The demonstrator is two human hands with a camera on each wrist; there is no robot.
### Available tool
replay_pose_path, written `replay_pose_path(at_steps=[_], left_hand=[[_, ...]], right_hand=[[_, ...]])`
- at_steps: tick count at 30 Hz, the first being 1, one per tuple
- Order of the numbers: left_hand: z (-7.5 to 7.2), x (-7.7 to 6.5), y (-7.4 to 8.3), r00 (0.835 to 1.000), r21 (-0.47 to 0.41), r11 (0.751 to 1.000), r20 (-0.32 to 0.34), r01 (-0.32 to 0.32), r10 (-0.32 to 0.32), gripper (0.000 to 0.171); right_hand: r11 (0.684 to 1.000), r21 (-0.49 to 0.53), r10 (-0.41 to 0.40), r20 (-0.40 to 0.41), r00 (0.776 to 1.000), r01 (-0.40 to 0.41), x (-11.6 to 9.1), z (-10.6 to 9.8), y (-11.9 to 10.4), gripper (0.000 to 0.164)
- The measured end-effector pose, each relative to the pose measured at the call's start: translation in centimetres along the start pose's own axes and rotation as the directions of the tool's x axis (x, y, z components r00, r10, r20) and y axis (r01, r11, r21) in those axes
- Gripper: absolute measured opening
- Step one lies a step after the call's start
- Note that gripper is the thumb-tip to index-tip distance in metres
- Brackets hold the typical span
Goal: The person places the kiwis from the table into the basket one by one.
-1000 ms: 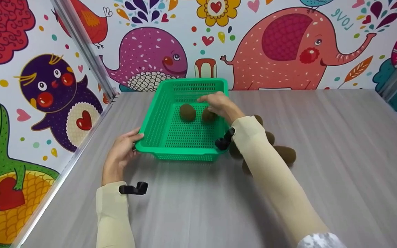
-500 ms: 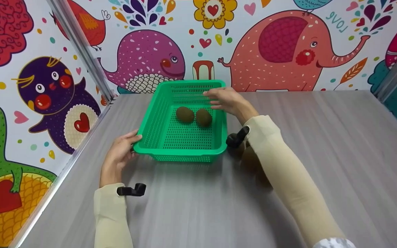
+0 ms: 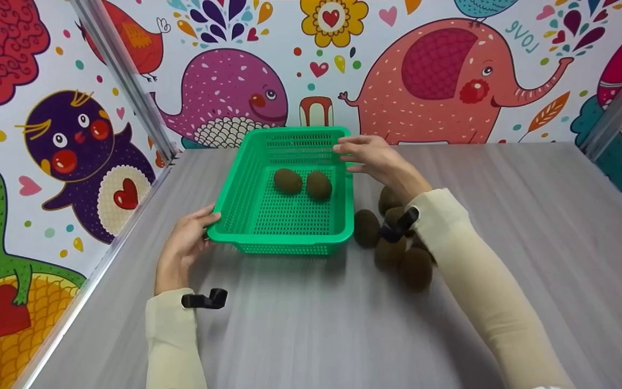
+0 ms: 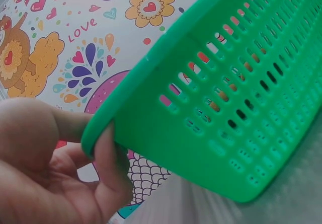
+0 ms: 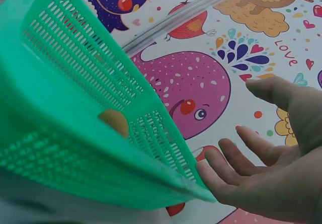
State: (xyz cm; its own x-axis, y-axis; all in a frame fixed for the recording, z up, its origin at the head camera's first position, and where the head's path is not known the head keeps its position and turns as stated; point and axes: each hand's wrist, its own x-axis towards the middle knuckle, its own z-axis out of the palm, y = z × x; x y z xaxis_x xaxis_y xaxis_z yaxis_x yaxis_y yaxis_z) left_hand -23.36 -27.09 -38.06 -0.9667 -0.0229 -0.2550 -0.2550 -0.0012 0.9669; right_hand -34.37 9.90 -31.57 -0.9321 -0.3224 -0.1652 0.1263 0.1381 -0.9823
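Observation:
A green perforated plastic basket (image 3: 278, 238) stands on the table with two brown kiwis, a left kiwi (image 3: 288, 181) and a right kiwi (image 3: 319, 185), on its floor. My left hand (image 3: 186, 240) pinches the rim at the near left corner, thumb and fingers on either side of it in the left wrist view. Over the basket's right rim, my right hand (image 3: 380, 160) is spread with nothing in it; the right wrist view shows its fingers (image 5: 259, 146) apart and loosely bent. Several more kiwis (image 3: 416, 269) lie beside the basket, partly hidden by the right wrist.
Grey wood-grain table (image 3: 284, 324) extends around the basket. A printed cartoon wall (image 3: 440, 70) rises right behind it, and another panel (image 3: 73, 146) stands on the left with a metal strip at its foot.
My right hand has left the right kiwi in the basket and drawn back to the right. Both kiwis there shifted slightly. More of the outside kiwis show. The left hand keeps its hold.

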Motion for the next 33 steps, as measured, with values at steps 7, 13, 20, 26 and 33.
replay_pose_path(at_steps=[7, 13, 20, 26, 33], left_hand=[[0.0, 0.0, 0.0, 1.0, 0.002, 1.0, 0.002, 0.004, -0.004, 0.056], [0.1, 0.0, 0.1, 1.0, -0.002, 1.0, 0.0, 0.021, -0.021, 0.056], [0.1, -0.1, 0.1, 1.0, -0.006, 1.0, 0.001, 0.023, -0.023, 0.057], [0.1, -0.1, 0.1, 1.0, -0.001, 1.0, -0.007, 0.02, -0.02, 0.057], [0.1, -0.1, 0.1, 1.0, -0.004, 1.0, -0.006, 0.029, -0.029, 0.057]], right_hand=[[0.995, -0.07, -0.076, -0.056, 0.995, 0.072, -1.3, -1.6, 1.1, 0.047], [0.994, -0.071, -0.091, -0.108, 0.99, 0.083, -2.0, -2.9, 2.3, 0.044], [0.995, -0.07, -0.087, -0.139, 0.986, 0.078, -2.9, -4.6, 3.1, 0.045], [0.994, -0.08, -0.086, -0.132, 0.987, 0.076, -4.1, -6.0, 3.8, 0.051], [0.993, -0.031, -0.113, -0.119, 0.986, 0.111, -5.7, -7.5, 4.9, 0.055]])
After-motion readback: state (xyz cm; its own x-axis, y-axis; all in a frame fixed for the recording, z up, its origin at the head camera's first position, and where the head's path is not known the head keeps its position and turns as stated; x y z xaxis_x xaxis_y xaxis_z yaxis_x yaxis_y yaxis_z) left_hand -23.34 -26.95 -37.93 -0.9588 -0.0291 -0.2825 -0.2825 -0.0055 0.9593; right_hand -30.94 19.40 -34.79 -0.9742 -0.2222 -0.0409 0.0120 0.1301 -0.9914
